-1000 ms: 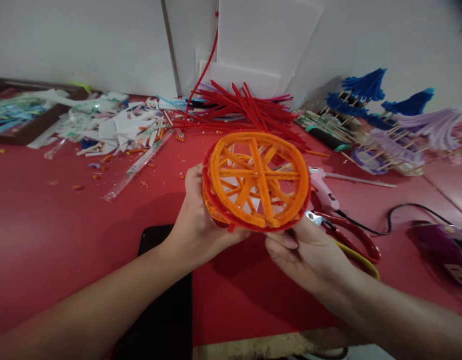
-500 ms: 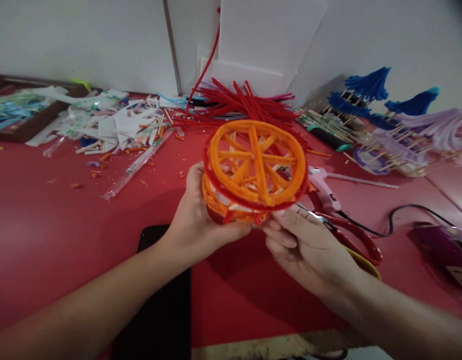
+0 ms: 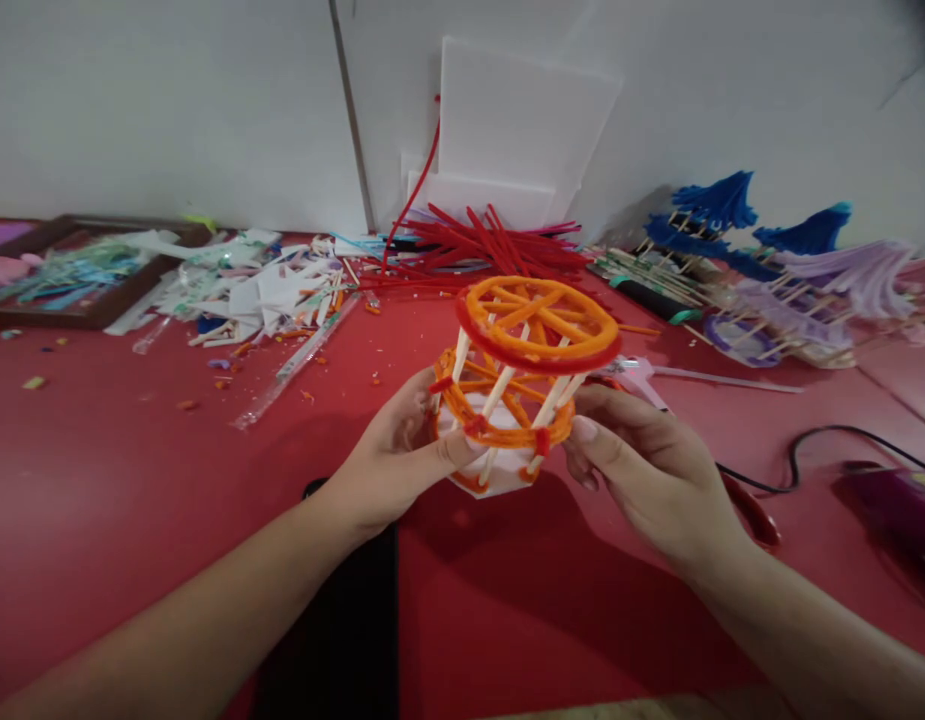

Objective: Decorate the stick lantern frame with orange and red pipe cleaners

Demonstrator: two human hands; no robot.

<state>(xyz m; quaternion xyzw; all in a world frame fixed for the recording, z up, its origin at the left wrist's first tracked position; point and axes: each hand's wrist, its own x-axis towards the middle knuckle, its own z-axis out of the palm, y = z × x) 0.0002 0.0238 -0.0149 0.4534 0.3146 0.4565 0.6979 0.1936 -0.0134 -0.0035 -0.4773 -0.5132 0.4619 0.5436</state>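
Left hand [image 3: 398,460]: we pinch orange frame [image 3: 507,437], left side
Right hand [image 3: 653,470]: pinching right side
Far: red stems [image 3: 499,243], likely fuzzy

this looks to me like a small craft corner, maybe a hobby workshop, set up on a red table [image 3: 462,620] against a pale wall [image 3: 169,110]. a pile of red fuzzy stems [image 3: 499,245] lies at the far side, white sheets [image 3: 522,120] lean behind it, and paper scraps [image 3: 263,290] litter the far left. to the right i see a pink glue gun [image 3: 642,380] and, farther back, little blue and lilac roofed models [image 3: 777,270] on thin sticks.
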